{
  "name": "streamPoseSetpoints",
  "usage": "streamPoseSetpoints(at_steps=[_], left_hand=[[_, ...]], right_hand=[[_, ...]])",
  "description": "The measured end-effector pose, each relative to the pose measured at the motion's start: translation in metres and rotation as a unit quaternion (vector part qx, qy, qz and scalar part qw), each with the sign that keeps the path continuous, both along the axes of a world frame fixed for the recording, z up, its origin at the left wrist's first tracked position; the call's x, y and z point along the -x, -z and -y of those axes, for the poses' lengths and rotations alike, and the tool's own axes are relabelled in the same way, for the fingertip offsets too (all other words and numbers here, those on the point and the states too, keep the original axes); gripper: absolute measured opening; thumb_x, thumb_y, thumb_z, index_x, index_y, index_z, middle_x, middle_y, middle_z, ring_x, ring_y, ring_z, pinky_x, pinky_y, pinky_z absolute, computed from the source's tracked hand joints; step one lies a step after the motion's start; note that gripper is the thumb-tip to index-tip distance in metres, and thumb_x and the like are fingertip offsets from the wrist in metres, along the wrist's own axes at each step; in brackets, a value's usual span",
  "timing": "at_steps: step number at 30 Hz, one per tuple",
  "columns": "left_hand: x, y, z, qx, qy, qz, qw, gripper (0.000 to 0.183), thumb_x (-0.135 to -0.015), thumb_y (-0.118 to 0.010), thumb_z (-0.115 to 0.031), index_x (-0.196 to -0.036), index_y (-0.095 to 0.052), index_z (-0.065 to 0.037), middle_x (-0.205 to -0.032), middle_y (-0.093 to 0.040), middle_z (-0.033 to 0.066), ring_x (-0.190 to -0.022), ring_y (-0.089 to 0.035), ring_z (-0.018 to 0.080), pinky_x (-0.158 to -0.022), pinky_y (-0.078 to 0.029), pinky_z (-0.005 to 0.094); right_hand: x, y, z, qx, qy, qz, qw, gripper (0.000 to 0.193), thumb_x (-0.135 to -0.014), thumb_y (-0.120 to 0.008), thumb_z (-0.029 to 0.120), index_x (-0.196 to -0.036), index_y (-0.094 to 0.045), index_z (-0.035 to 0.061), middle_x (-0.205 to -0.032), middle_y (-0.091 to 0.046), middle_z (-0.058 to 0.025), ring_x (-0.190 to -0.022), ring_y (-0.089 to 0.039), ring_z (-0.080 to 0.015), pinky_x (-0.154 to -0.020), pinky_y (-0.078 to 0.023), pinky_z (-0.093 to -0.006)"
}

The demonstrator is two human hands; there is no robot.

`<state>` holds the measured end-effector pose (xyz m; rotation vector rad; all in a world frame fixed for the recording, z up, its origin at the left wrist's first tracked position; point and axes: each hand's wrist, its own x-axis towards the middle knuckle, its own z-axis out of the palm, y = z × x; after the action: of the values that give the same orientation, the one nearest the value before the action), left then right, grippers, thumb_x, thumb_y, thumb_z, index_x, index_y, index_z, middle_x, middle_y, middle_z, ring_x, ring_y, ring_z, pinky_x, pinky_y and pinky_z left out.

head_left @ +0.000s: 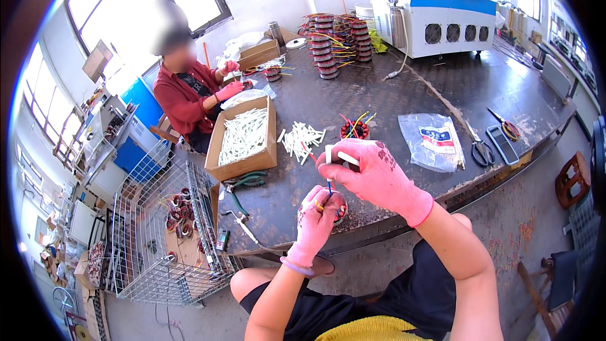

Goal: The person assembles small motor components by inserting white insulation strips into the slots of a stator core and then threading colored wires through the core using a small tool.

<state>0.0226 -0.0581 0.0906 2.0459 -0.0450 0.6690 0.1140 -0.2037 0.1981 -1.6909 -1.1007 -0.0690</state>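
At the near edge of the desk (379,98), a wound stator (341,214) is gripped by the left hand (315,220), seemingly to steady its blue wire (329,188); above, a white sleeve (328,154) is pinched by the right hand's (379,170) fingers.

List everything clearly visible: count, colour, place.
Table: one, dark, centre
Machine: one, white and blue, table's far right
Coil stacks: several, reddish, table's far side
Cardboard boxes: several, brown, table and machine
Tubes: many, white, box and table
Mid-table coil: one, red, right of tubes
Plastic bag: one, clear, table's right
Scissors: two pairs, dark/orange, table's right
Phone: one, grey, beside scissors
Pliers: at least one, green, near box
Cart: one, grey, left floor
Co-worker: one, red top, table's left
Left hand: one, pink glove, around reddish coil
Right hand: one, pink glove, gripping white tubes
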Motion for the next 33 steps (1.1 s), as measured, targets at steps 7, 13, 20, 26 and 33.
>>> streamPoseSetpoints(at_steps=[7,13,20,26,33], left_hand=[[-0.001,0.002,-0.002,-0.031,0.006,0.051,0.998,0.009,-0.092,-0.056,-0.004,-0.095,-0.064,-0.001,-0.081,-0.056,0.008,-0.073,-0.054,0.0215,-0.068,-0.046,0.0316],[0.005,0.01,-0.002,0.144,-0.008,-0.03,0.989,0.05,-0.083,-0.073,-0.001,-0.129,-0.054,-0.003,-0.077,-0.056,-0.0016,-0.072,-0.052,0.0067,-0.07,-0.046,0.024],[0.005,-0.007,-0.019,0.11,0.013,0.035,0.993,0.05,-0.084,-0.064,0.003,-0.133,-0.058,0.0,-0.084,-0.052,-0.0052,-0.079,-0.05,0.0047,-0.078,-0.048,0.0233],[-0.006,-0.033,-0.006,0.091,0.028,-0.028,0.995,0.015,-0.091,-0.061,-0.006,-0.101,-0.072,-0.001,-0.084,-0.058,0.0036,-0.077,-0.058,0.0122,-0.068,-0.047,0.0275],[-0.026,-0.022,-0.003,0.135,0.032,-0.009,0.99,0.017,-0.094,-0.056,-0.003,-0.102,-0.07,0.0,-0.087,-0.059,0.0032,-0.073,-0.056,0.0106,-0.066,-0.047,0.0254]], right_hand=[[0.005,0.008,-0.005,0.043,0.016,-0.037,0.998,0.022,-0.087,-0.073,0.021,-0.092,-0.067,0.0006,-0.076,-0.067,-0.0133,-0.067,-0.066,-0.0242,-0.064,-0.051,-0.0345],[0.003,0.042,-0.006,0.028,0.044,0.03,0.998,0.029,-0.082,-0.077,0.027,-0.089,-0.067,0.0015,-0.081,-0.067,-0.0134,-0.075,-0.067,-0.0299,-0.066,-0.051,-0.0369],[0.006,0.106,-0.011,0.095,0.06,0.086,0.99,0.028,-0.086,-0.07,0.035,-0.095,-0.067,0.0088,-0.093,-0.068,-0.0103,-0.087,-0.068,-0.0317,-0.073,-0.054,-0.0407],[0.002,0.143,-0.006,0.173,0.062,0.083,0.979,0.026,-0.09,-0.066,0.033,-0.101,-0.066,0.0091,-0.094,-0.067,-0.01,-0.086,-0.067,-0.0323,-0.072,-0.054,-0.0424],[-0.013,0.155,-0.019,0.191,0.061,0.035,0.979,0.026,-0.091,-0.065,0.031,-0.103,-0.067,0.0081,-0.095,-0.068,-0.0118,-0.088,-0.067,-0.0342,-0.074,-0.053,-0.0435]])
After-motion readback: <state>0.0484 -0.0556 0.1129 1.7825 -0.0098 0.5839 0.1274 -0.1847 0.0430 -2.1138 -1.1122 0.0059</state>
